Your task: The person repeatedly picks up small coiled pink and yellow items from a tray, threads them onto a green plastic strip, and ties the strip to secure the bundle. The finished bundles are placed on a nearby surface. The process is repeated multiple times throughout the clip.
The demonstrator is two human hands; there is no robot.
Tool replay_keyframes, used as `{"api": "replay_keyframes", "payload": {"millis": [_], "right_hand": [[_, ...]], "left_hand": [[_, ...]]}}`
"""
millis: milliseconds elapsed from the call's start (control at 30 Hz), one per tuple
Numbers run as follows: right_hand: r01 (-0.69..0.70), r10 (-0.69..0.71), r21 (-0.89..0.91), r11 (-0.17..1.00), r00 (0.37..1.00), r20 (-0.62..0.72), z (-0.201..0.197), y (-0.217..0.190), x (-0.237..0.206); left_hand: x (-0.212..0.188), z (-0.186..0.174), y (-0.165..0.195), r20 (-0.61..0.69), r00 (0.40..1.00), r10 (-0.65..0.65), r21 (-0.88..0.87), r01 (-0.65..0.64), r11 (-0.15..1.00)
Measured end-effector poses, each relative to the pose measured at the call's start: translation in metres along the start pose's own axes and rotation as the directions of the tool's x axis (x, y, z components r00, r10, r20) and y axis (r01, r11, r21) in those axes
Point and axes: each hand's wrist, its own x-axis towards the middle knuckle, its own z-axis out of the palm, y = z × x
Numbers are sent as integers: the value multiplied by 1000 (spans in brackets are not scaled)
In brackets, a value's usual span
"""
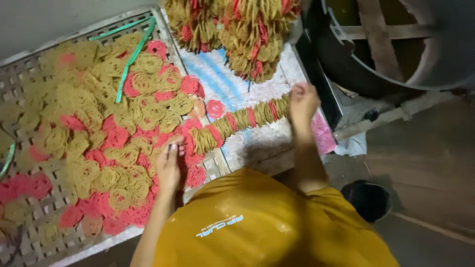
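- Strung row of discs point(237, 121): tan and red, lying across the counter point(257, 146) between both hands.
- Left hand point(169, 165): fingers pinching the row's near end.
- Right hand point(303, 104): closed on its far end.
- Bundled discs point(247, 34): beyond.

strung row of coils point(237, 121) | yellow-brown and pink | stretched flat, slanting

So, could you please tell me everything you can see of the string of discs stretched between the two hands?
The string of discs is a row of thin lacy rounds, mostly tan with red ones between, packed face to face. It runs aslant over the pale board. The right hand grips its upper end; the left hand meets its lower end above the woven tray.
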Motion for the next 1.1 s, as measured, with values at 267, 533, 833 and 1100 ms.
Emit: {"api": "replay_keyframes", "payload": {"millis": [267,533,833,1100], "right_hand": [[-532,366,378,758,826,429,14,50,17],[-306,121,546,780,930,348,17,34,24],[-182,-265,943,278,929,257,49,-59,36],[-458,-117,797,393,835,537,164,-149,-33]], "left_hand": [[7,-4,-31,-4,996,-95,-408,85,909],[21,12,-49,-166,985,-50,-468,-34,883],[23,-90,26,-471,873,130,-547,-404,733],[31,-185,56,-699,713,54,-453,-500,738]]}}
